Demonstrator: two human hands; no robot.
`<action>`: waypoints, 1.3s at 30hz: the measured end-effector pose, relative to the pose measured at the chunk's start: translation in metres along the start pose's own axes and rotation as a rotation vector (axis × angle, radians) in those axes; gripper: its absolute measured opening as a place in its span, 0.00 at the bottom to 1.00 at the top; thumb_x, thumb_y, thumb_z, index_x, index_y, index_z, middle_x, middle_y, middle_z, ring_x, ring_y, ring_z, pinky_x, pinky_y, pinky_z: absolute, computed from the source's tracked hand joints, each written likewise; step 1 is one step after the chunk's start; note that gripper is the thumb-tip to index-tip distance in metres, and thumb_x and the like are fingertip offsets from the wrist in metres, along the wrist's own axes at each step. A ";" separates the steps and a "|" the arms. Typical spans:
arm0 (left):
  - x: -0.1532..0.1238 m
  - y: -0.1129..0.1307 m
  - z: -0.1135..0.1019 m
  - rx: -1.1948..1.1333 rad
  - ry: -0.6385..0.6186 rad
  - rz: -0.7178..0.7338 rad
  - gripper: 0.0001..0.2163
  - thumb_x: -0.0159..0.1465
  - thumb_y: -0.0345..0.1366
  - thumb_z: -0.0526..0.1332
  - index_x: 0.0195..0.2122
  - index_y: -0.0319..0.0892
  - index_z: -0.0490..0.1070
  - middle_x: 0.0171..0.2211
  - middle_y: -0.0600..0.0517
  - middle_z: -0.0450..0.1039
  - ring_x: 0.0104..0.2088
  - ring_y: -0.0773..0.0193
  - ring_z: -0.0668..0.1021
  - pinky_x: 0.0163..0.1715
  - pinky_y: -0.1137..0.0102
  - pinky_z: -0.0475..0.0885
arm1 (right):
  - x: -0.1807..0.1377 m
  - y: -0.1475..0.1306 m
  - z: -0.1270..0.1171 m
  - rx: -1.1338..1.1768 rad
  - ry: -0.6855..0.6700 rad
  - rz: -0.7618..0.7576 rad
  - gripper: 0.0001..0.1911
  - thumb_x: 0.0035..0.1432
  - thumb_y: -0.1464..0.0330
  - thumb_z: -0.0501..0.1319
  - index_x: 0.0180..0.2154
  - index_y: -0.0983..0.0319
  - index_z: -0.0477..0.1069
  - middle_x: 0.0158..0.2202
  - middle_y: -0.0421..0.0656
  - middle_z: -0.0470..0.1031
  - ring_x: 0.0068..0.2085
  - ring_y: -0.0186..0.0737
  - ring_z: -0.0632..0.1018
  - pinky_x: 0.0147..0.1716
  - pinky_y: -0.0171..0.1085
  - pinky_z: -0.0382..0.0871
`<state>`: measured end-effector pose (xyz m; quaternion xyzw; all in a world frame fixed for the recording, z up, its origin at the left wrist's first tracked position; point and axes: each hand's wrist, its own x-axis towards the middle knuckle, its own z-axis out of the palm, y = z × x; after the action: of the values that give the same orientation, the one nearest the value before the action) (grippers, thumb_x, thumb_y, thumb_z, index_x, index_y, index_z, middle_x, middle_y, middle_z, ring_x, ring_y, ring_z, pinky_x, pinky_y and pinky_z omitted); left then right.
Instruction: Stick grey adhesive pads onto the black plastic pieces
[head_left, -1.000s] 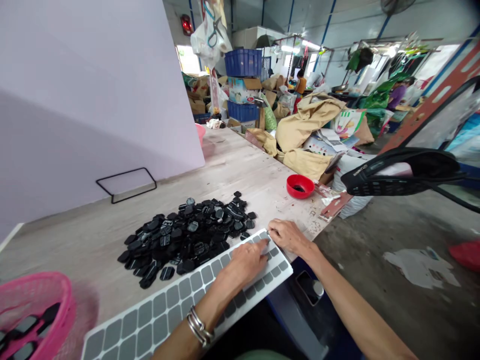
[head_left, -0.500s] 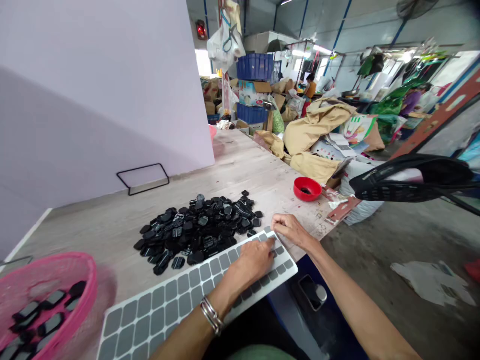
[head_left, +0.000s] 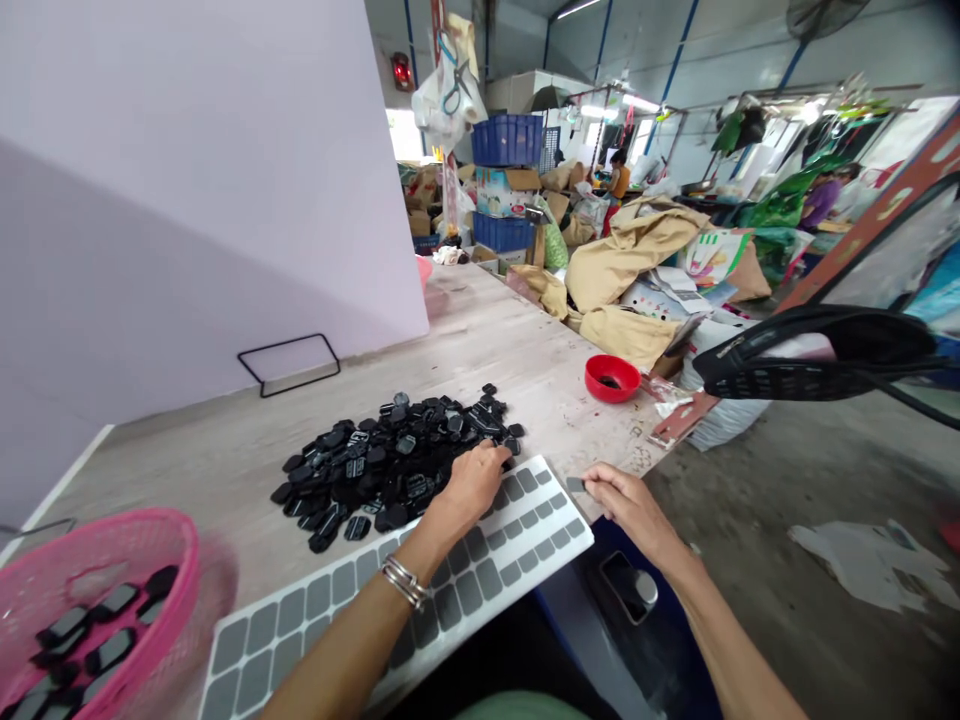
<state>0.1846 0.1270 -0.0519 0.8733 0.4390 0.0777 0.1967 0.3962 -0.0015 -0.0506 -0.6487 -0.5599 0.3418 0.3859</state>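
Note:
My left hand [head_left: 474, 480], bracelets on its wrist, reaches over the sheet to the right end of a pile of black plastic pieces [head_left: 405, 455]. Its bent fingers close at a small black plastic piece [head_left: 513, 446]; their grip is partly hidden. Between thumb and finger, my right hand [head_left: 626, 505] pinches a small grey sticker [head_left: 576, 484], just off the sheet's right end. The white sheet of grey stickers [head_left: 330, 595] lies slanted along the table's near edge, partly under my left forearm. Bare white shows near its upper right corner.
A pink basket [head_left: 187, 560] with several black pieces stands at the left. A red bowl [head_left: 612, 380] sits near the table's right edge. A wire frame [head_left: 289, 365] leans against the pale partition [head_left: 225, 200]. Below the table edge lies a phone-like device [head_left: 626, 588].
My left hand has moved from the sheet up to the pile's right end. My right hand has drawn back right and toward me, with a grey sticker now showing in its fingers.

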 end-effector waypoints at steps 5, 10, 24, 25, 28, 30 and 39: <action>0.012 0.001 0.005 -0.008 0.009 0.016 0.11 0.59 0.28 0.55 0.34 0.43 0.77 0.34 0.47 0.73 0.35 0.60 0.76 0.33 0.71 0.66 | -0.010 0.001 0.003 0.079 -0.007 0.057 0.10 0.57 0.64 0.52 0.33 0.61 0.69 0.21 0.34 0.59 0.23 0.32 0.62 0.23 0.31 0.56; 0.006 -0.004 0.000 -0.099 0.119 0.013 0.09 0.60 0.29 0.53 0.32 0.42 0.74 0.34 0.49 0.71 0.33 0.63 0.74 0.31 0.71 0.64 | -0.014 -0.009 0.016 0.170 -0.013 0.056 0.10 0.58 0.64 0.54 0.36 0.61 0.71 0.23 0.35 0.62 0.25 0.32 0.63 0.25 0.31 0.57; -0.108 0.004 0.003 -1.581 0.044 -0.377 0.17 0.52 0.35 0.68 0.42 0.39 0.69 0.27 0.55 0.69 0.24 0.71 0.72 0.23 0.76 0.65 | -0.036 -0.047 0.089 0.321 -0.428 -0.015 0.25 0.58 0.69 0.56 0.58 0.56 0.61 0.28 0.34 0.65 0.28 0.30 0.64 0.29 0.32 0.59; -0.115 0.005 0.003 -1.640 0.004 -0.395 0.19 0.50 0.34 0.69 0.43 0.38 0.69 0.28 0.55 0.69 0.25 0.71 0.72 0.24 0.76 0.66 | -0.037 -0.047 0.090 0.319 -0.448 -0.001 0.26 0.58 0.69 0.56 0.58 0.56 0.61 0.28 0.34 0.65 0.28 0.30 0.65 0.29 0.32 0.59; -0.127 0.007 0.007 -1.689 -0.096 -0.431 0.22 0.49 0.33 0.70 0.45 0.38 0.70 0.29 0.54 0.71 0.23 0.73 0.72 0.24 0.76 0.66 | -0.039 -0.046 0.088 0.350 -0.541 0.042 0.27 0.56 0.70 0.56 0.59 0.58 0.60 0.28 0.35 0.66 0.27 0.30 0.65 0.26 0.31 0.60; -0.129 0.009 0.009 -1.675 -0.115 -0.429 0.22 0.47 0.32 0.71 0.44 0.38 0.70 0.28 0.54 0.71 0.21 0.74 0.71 0.20 0.77 0.62 | -0.040 -0.047 0.087 0.377 -0.602 0.068 0.29 0.54 0.70 0.56 0.59 0.59 0.60 0.28 0.35 0.67 0.25 0.29 0.65 0.23 0.30 0.59; -0.131 0.019 0.006 -1.694 -0.011 -0.406 0.19 0.47 0.30 0.69 0.41 0.40 0.68 0.29 0.55 0.73 0.20 0.75 0.71 0.18 0.79 0.61 | -0.044 -0.043 0.083 0.226 -0.253 -0.038 0.21 0.58 0.66 0.53 0.53 0.60 0.66 0.30 0.37 0.66 0.26 0.31 0.66 0.27 0.32 0.61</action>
<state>0.1218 0.0107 -0.0449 0.3380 0.3797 0.3375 0.7923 0.2974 -0.0320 -0.0508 -0.5422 -0.5742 0.4742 0.3892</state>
